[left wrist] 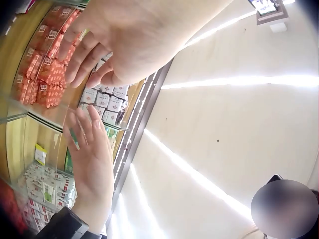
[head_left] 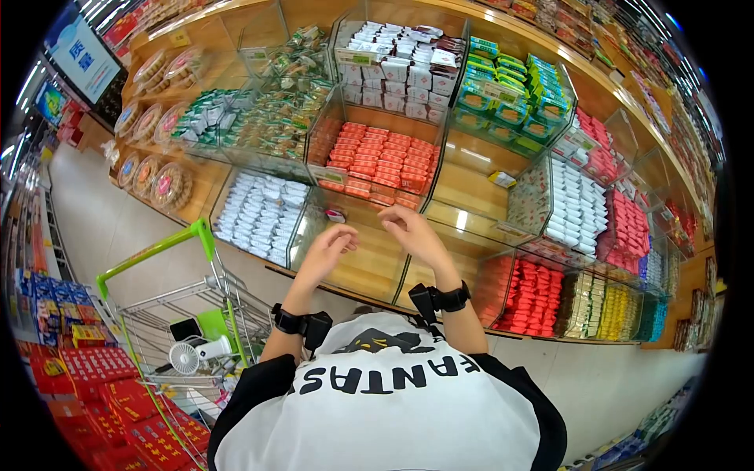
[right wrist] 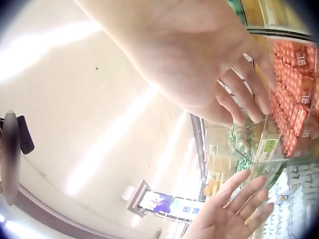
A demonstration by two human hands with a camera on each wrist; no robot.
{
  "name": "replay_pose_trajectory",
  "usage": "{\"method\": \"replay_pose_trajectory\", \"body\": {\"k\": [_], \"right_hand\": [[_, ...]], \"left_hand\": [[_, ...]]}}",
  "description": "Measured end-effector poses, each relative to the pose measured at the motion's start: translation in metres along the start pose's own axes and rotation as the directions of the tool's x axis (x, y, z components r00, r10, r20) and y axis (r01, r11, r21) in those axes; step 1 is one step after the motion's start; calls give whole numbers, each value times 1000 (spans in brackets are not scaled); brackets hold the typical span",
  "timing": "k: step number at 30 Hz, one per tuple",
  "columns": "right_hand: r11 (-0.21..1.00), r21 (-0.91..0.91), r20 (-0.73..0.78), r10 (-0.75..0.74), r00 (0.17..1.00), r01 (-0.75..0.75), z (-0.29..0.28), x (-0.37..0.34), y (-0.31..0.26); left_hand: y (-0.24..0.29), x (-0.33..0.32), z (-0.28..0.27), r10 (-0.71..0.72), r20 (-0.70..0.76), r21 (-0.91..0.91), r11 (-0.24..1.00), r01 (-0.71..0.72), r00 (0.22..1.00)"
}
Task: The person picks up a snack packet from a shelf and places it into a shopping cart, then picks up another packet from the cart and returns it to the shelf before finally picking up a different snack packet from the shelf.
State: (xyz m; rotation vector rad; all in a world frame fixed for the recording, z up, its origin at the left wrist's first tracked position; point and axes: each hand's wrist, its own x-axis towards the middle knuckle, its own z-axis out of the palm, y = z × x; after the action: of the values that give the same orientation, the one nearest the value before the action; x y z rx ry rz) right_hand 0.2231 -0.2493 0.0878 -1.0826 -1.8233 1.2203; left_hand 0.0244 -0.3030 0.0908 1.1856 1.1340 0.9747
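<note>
My left hand (head_left: 327, 248) hovers over a wooden-floored display bin (head_left: 365, 263), its fingers loosely bent and holding nothing. To its right my right hand (head_left: 416, 238) is held over the same bin, also with nothing in its grasp. A gap separates the two hands. One small red packet (head_left: 336, 214) lies in that bin by the left hand. Just beyond the hands, a clear-walled bin holds rows of orange-red packets (head_left: 385, 153). White packets (head_left: 263, 213) fill the bin to the left. In both wrist views the fingers are relaxed.
A shopping cart (head_left: 154, 253) with a green handle stands at the left, carrying a small white fan (head_left: 184, 359). Red boxes (head_left: 129, 408) are stacked beside it. Clear bin walls surround red packets (head_left: 530, 298), white packets (head_left: 577, 208) and green packs (head_left: 510, 98). Round cookie tubs (head_left: 170, 187) sit far left.
</note>
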Motion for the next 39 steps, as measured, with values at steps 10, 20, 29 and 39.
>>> {"method": "replay_pose_trajectory", "body": {"k": [10, 20, 29, 39], "right_hand": [[997, 43, -295, 69, 953, -59, -18, 19, 5], [991, 60, -376, 134, 917, -120, -31, 35, 23], [990, 47, -356, 141, 924, -133, -29, 49, 31], [972, 174, -389, 214, 896, -156, -29, 54, 42]], "left_hand": [[6, 63, -20, 110, 113, 60, 991, -117, 988], [12, 143, -19, 94, 260, 191, 970, -147, 961], [-4, 212, -12, -226, 301, 390, 916, 97, 926], [-24, 233, -4, -526, 264, 551, 770, 321, 809]]}}
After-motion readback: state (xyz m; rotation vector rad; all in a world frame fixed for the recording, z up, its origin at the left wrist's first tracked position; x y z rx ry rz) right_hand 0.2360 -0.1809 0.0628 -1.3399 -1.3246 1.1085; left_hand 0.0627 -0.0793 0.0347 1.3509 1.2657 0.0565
